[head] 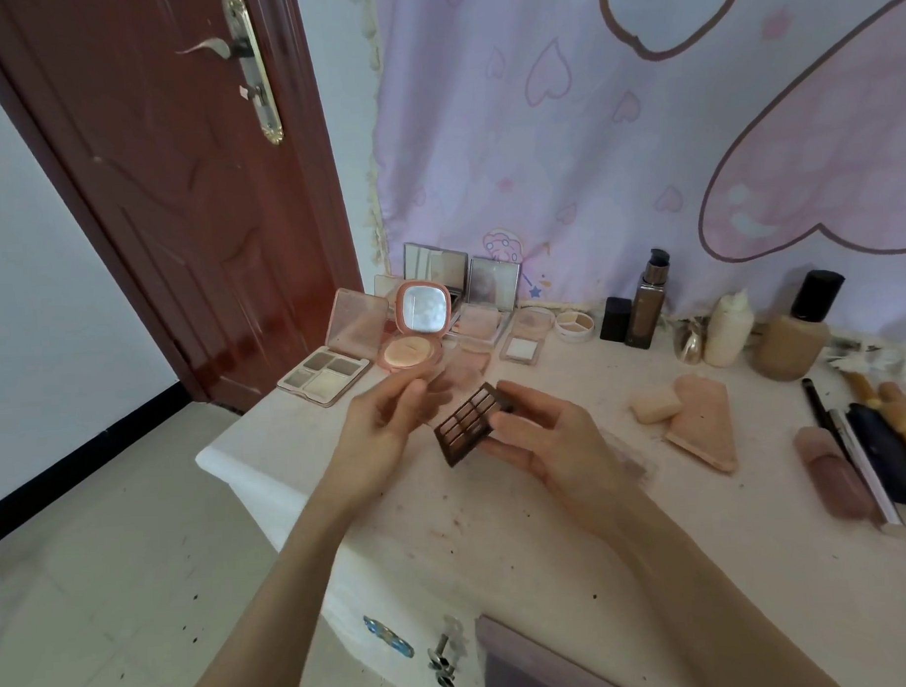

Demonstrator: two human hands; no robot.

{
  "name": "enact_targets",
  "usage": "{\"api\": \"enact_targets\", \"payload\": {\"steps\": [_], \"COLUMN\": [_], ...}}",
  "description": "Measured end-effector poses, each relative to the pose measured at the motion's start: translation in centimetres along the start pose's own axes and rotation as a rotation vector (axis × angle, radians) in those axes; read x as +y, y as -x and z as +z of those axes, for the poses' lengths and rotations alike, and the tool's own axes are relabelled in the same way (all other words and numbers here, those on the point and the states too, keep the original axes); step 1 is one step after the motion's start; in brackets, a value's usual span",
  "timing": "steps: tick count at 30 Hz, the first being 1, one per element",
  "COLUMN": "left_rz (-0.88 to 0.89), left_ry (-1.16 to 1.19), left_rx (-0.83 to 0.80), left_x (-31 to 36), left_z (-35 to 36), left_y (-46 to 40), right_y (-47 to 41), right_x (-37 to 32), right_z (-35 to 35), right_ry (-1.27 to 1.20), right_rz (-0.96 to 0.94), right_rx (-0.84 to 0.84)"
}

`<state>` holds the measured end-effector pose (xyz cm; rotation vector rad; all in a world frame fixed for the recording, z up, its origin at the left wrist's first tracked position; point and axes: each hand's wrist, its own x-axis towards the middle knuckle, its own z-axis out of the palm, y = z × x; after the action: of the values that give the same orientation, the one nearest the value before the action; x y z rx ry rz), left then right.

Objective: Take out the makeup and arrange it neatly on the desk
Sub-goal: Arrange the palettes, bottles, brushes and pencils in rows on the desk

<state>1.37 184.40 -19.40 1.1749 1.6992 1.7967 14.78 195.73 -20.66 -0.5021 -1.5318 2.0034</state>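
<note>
I see both hands over the middle of the desk (499,537). Right hand (552,442) grips a small dark eyeshadow palette (471,422), thumb on top, fingers curled under; it's tilted and held off the surface. Left hand (387,422) sits just left of it, fingers loosely curled toward the palette's left end. I can't tell whether they touch it.

Back-left row is crowded: open four-pan palette (324,376) right at the desk's left edge, pink round compact (414,334) with its mirror lid up just beside it, more open compacts (482,291) against the curtain (613,147).

Back right: dark pump bottle (647,300), cream bottle (728,331), foundation bottle (794,331) standing near the wall.

Mid-right: sponge (656,405) touching a pink puff (703,424). Far right edge: brushes and pencils (885,431) lying side by side.

Bare desktop shows in front of the hands and between the hands and the sponge. Door (179,198) stands past the desk's left corner.
</note>
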Motion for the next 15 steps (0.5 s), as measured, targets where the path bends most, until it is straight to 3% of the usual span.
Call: {"api": "enact_targets", "payload": {"steps": [5,8,12,15], "left_rz": [0.012,0.007,-0.006,0.011], "left_ry": [-0.303,-0.437,-0.645,-0.756], "left_rx": [-0.059,-0.111,-0.181,-0.168], "left_x": [0.9,1.1,0.9,1.2], "left_z": [-3.3,-4.6,-5.5,-5.2], "left_y": [-3.4,-4.8,-6.5,-7.4], "right_y": [0.5,0.4,0.6,0.5], "right_x": [1.2,1.7,2.2,2.7], "right_z": [2.1,2.6,2.4,1.9], "right_ry": [0.510,0.630,1.148,1.397], "right_rz": [-0.108,-0.075,-0.235,-0.311], "right_rx": [-0.001,-0.012,-0.152,-0.258]}}
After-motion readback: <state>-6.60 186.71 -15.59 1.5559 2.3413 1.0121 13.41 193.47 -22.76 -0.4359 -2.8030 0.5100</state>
